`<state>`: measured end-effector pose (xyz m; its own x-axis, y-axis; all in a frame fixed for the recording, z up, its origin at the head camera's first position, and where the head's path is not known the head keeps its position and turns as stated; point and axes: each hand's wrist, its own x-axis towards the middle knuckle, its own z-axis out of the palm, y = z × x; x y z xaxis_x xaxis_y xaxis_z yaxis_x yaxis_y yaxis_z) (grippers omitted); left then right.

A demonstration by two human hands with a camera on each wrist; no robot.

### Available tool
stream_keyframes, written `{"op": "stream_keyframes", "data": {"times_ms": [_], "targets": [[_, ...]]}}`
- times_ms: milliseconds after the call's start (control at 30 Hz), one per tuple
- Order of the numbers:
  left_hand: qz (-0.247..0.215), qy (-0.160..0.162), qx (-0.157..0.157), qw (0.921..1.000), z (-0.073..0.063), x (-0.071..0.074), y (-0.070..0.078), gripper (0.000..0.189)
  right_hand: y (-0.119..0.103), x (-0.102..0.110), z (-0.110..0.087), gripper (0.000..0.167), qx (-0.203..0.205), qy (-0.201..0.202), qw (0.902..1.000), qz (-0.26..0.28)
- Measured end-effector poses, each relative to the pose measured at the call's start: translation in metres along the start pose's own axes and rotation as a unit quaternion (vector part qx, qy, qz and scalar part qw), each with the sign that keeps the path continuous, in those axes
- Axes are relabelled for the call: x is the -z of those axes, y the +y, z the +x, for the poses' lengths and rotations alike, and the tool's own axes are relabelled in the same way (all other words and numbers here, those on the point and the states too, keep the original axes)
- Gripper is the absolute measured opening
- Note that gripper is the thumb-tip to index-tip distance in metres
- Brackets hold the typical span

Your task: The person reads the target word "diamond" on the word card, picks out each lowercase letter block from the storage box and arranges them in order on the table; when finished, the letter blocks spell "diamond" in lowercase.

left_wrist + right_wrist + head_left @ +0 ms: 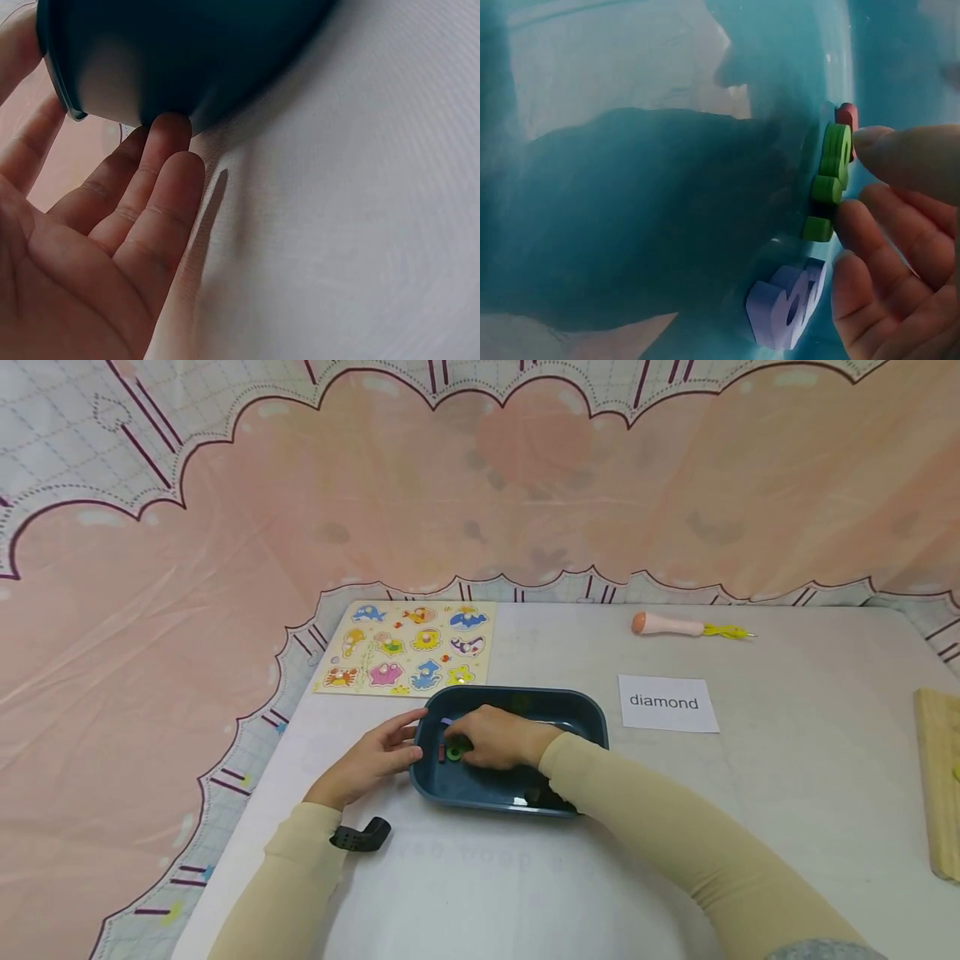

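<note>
A dark blue-green tray [468, 792] stands in the middle of the table. At its left end my left hand [371, 764] touches the rim and outer wall; the left wrist view shows its fingers [169, 202] only slightly bent. My right hand [495, 737] reaches down inside the tray, fingers bent. In the right wrist view its thumb and index fingertip are at a small green piece [838, 154] with a round hole; whether they pinch it cannot be told. A red piece [847, 116] lies beside the thumb, and a purple piece [784, 307] lies near the other fingers.
Behind the tray lies a sea-animal puzzle board [405, 647]. A white card reading "diamond" [667, 703] is to the right, with a pink-handled, yellow-ended tool [690, 626] beyond it. A wooden board [937, 785] sits at the right edge. A black strap [363, 835] is at the left wrist.
</note>
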<state>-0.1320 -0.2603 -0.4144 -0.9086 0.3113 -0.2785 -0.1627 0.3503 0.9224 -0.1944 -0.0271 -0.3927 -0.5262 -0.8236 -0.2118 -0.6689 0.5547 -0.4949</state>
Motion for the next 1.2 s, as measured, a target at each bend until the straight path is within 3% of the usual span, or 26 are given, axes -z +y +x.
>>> {"op": "stream_keyframes", "data": {"times_ms": [1200], "targets": [[-0.003, 0.000, -0.007, 1.0000, 0.0006, 0.0003, -0.0017, 0.067, 0.0019, -0.0076, 0.0069, 0.033, -0.008, 0.017, 0.9989, -0.043]]}}
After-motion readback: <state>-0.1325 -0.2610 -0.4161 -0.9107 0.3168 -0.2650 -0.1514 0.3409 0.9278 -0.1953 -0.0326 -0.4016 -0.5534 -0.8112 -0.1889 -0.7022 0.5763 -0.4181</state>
